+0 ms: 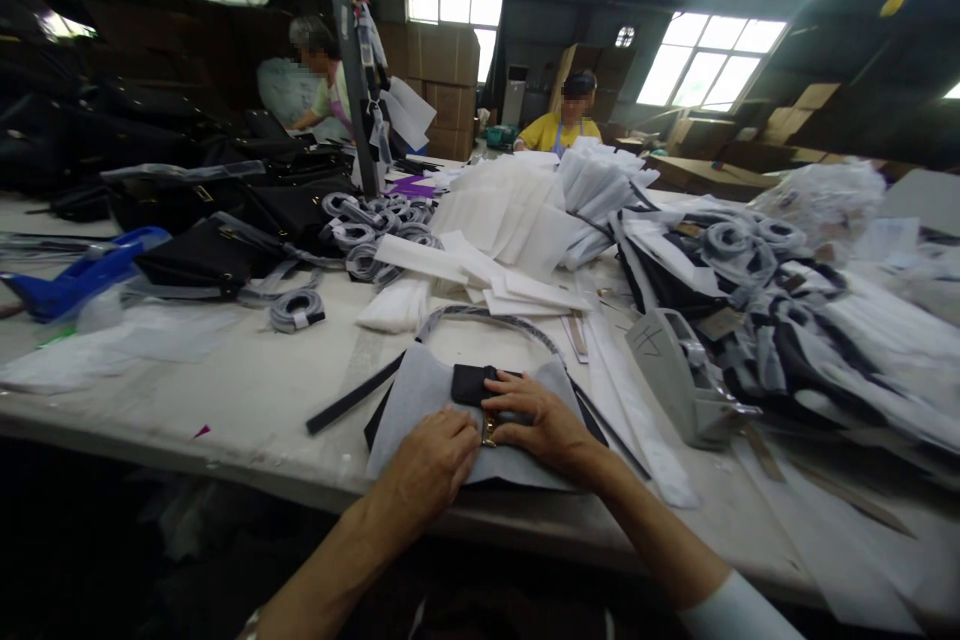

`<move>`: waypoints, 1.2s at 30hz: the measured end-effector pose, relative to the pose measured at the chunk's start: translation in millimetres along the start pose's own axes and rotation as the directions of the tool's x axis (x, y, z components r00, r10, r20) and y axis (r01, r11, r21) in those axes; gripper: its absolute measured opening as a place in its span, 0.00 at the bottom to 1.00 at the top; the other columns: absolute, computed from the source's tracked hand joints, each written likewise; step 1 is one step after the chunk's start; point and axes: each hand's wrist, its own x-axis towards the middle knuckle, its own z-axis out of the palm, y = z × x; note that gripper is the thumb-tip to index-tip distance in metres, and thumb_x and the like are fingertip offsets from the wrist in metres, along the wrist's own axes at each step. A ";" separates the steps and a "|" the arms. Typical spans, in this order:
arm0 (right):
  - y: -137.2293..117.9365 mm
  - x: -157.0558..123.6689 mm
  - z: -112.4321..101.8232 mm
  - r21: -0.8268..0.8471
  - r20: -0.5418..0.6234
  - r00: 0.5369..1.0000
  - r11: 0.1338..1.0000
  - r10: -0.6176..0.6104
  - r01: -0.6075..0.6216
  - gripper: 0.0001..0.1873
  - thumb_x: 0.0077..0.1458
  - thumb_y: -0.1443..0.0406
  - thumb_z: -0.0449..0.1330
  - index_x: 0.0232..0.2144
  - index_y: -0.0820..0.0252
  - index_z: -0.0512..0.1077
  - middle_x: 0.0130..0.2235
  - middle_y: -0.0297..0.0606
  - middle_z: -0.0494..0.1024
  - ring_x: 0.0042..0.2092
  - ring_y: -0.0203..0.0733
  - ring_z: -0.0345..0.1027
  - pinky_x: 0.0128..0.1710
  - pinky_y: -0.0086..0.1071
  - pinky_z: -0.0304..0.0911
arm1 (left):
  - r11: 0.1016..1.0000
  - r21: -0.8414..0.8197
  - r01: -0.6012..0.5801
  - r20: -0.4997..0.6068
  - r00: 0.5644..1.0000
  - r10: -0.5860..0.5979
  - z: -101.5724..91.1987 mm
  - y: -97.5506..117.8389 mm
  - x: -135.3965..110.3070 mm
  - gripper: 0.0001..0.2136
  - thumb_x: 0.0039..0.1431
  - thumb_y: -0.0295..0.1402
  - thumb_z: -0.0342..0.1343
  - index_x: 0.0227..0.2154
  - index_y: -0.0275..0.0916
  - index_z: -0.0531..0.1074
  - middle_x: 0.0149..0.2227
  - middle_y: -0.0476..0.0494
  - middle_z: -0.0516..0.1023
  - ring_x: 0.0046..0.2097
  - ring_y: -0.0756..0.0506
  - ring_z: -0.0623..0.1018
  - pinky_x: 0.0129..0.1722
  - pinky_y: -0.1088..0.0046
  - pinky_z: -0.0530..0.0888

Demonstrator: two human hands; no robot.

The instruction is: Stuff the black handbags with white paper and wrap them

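A black handbag (375, 417) lies in front of me at the table's edge, its body mostly covered by a pale grey sheet (420, 385). Its wrapped handle (491, 312) arches toward the far side. A black flap or tab (469, 384) sits over the sheet, with a gold clasp (490, 428) below it. My left hand (439, 450) rests on the sheet left of the clasp, fingers curled close together; whatever they pinch is hidden. Spread fingers of my right hand (544, 423) lie across the tab and beside the clasp's right side.
White paper sheets (495, 210) are piled beyond the bag. Wrapped strap coils (296, 310) and black bags (217, 255) lie left, near a blue tool (82, 275). A grey tape dispenser (675, 375) stands right. Two people work behind a post (352, 60).
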 end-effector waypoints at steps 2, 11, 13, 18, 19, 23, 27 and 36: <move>-3.4 1.3 -1.6 -0.009 0.000 1.000 1.000 0.002 -0.002 0.19 0.49 0.60 0.71 0.45 0.46 0.78 0.57 0.40 0.74 0.63 0.55 0.60 0.65 0.61 0.45 | 1.000 -0.015 -0.004 -0.043 0.999 0.004 3.4 -2.0 -0.7 0.08 0.64 0.25 0.49 0.41 0.41 0.72 0.44 0.45 0.78 0.49 0.44 0.76 0.57 0.62 0.70; -6.7 4.7 -4.3 -0.140 0.059 0.996 0.988 -0.062 0.070 0.16 0.50 0.57 0.70 0.44 0.42 0.79 0.56 0.36 0.75 0.63 0.55 0.60 0.63 0.59 0.50 | 0.989 -0.092 -0.120 -0.150 0.983 0.106 5.2 3.0 -9.5 0.13 0.65 0.25 0.49 0.49 0.43 0.69 0.48 0.46 0.78 0.51 0.46 0.76 0.63 0.56 0.64; -5.7 4.3 -2.9 -0.192 0.039 0.993 0.975 -0.109 0.115 0.14 0.52 0.58 0.69 0.43 0.42 0.79 0.55 0.36 0.76 0.62 0.54 0.62 0.63 0.59 0.49 | 0.993 -0.089 -0.077 -0.097 0.993 0.068 3.3 7.8 -8.3 0.13 0.63 0.26 0.51 0.50 0.44 0.69 0.49 0.45 0.78 0.52 0.44 0.76 0.62 0.53 0.64; -12.0 10.8 -4.9 -0.232 0.072 0.965 0.936 -0.253 0.263 0.08 0.59 0.61 0.64 0.40 0.47 0.81 0.44 0.37 0.81 0.47 0.45 0.71 0.52 0.44 0.63 | 0.995 -0.097 0.021 -0.019 1.000 -0.023 -4.5 14.0 -2.6 0.10 0.62 0.28 0.54 0.45 0.44 0.72 0.49 0.46 0.78 0.51 0.43 0.76 0.62 0.53 0.64; -15.1 13.5 -6.5 -0.220 0.112 0.959 0.935 -0.259 0.278 0.08 0.60 0.61 0.62 0.40 0.48 0.81 0.43 0.36 0.81 0.45 0.44 0.71 0.49 0.41 0.64 | 0.994 -0.099 0.035 -0.005 0.999 -0.035 -6.7 13.8 -1.8 0.08 0.62 0.29 0.55 0.42 0.43 0.73 0.47 0.46 0.78 0.49 0.43 0.77 0.62 0.54 0.64; -27.3 23.6 -11.6 -0.203 0.244 0.938 0.932 -0.247 0.299 0.08 0.61 0.62 0.61 0.37 0.49 0.81 0.38 0.35 0.81 0.42 0.43 0.71 0.44 0.36 0.65 | 0.981 -0.182 0.060 0.031 0.998 -0.055 -13.6 10.5 -3.0 0.05 0.60 0.33 0.58 0.39 0.44 0.75 0.42 0.49 0.80 0.46 0.46 0.78 0.60 0.61 0.66; -30.1 26.0 -9.4 -0.231 0.250 0.938 0.927 -0.239 0.297 0.09 0.60 0.66 0.60 0.31 0.52 0.80 0.33 0.36 0.80 0.40 0.43 0.70 0.40 0.35 0.64 | 0.957 -0.286 0.055 -0.041 0.997 -0.070 -6.7 6.4 -11.2 0.11 0.58 0.33 0.61 0.44 0.45 0.74 0.46 0.50 0.79 0.49 0.46 0.77 0.63 0.63 0.61; -25.3 16.0 6.7 -0.352 0.154 0.984 0.926 -0.089 0.139 0.09 0.63 0.67 0.56 0.31 0.59 0.75 0.35 0.37 0.76 0.41 0.43 0.68 0.42 0.35 0.62 | 0.975 -0.219 -0.022 -0.091 0.996 0.002 3.7 6.7 -17.0 0.16 0.61 0.36 0.58 0.51 0.44 0.69 0.52 0.46 0.75 0.54 0.44 0.74 0.66 0.57 0.57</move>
